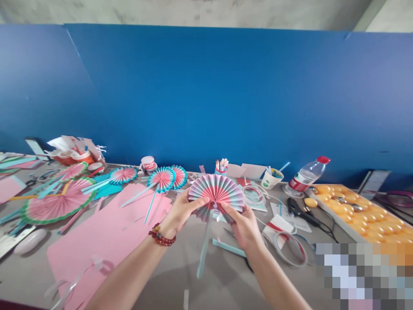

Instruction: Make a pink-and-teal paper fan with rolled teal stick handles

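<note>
Blue partition wall behind a grey worktop (180, 275) strewn with paper craft.
Both hands grip a pleated pink-and-blue paper fan (216, 191) held just above the worktop: left hand (180, 213) pinches its left edge, right hand (245, 226) its lower right, stick (204, 249) hanging between them. Finished fans (161, 178) lie behind.

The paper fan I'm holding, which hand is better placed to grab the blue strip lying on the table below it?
Probably the right hand: the blue strip lies just beneath it, while the left hand grips the paper fan on its far side.
</note>
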Available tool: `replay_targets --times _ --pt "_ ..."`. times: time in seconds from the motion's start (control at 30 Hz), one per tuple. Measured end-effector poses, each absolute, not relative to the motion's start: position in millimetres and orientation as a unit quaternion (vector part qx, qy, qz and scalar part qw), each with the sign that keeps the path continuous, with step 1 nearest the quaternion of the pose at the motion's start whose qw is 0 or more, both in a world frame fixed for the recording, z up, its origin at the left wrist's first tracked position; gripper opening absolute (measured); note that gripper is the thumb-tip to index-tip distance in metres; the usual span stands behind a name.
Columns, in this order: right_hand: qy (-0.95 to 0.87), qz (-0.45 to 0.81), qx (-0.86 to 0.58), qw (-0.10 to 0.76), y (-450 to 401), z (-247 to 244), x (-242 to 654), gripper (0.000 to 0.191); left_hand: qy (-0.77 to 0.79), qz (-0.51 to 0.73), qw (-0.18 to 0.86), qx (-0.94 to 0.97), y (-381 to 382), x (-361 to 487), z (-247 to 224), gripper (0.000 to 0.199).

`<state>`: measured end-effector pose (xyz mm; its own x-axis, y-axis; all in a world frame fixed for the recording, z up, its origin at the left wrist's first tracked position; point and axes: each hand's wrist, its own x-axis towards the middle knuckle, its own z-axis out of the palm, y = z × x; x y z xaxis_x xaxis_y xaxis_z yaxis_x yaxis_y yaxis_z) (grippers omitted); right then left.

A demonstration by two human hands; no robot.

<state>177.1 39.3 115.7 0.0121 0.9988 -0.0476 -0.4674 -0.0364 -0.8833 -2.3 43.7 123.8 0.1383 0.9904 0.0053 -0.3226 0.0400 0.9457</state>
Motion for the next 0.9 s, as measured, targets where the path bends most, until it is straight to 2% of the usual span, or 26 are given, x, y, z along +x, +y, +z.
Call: replay_targets --times 0.13,0.3,0.43,0.57,0.7,0.8,0.9 --pt "-0.343 0.631 -0.379 0.584 34.1 111.0 181.9 0.035 0.375 0.558 0.605 0.426 40.9 0.5 123.4 0.036" --pt "-0.332 0.613 -0.392 0.601 32.3 113.3 182.2 0.032 0.366 0.502 0.624 0.473 37.4 2.8 127.5 0.032" --pt "-0.319 0.598 -0.405 0.614 32.3 108.2 182.6 0.033 0.377 0.507 0.594 0.498 35.1 5.7 130.6 0.031" --pt "-0.378 0.59 -0.36 0.616 31.2 102.7 186.4 0.056 0.388 0.544 0.597 0.444 34.4 6.5 133.6 0.036" --pt "-0.497 0.494 -0.341 0.627 33.0 104.8 190.8 0.08 0.392 0.562 0.598 0.415 34.3 6.0 134.9 0.04" --pt "-0.546 0.449 -0.344 0.618 35.4 106.0 193.7 0.081 0.392 0.563 0.595 0.418 34.5 5.3 133.8 0.038" --pt "-0.552 0.465 -0.313 0.617 37.0 105.0 197.0 0.075 0.394 0.566 0.587 0.423 34.6 4.2 133.6 0.04"
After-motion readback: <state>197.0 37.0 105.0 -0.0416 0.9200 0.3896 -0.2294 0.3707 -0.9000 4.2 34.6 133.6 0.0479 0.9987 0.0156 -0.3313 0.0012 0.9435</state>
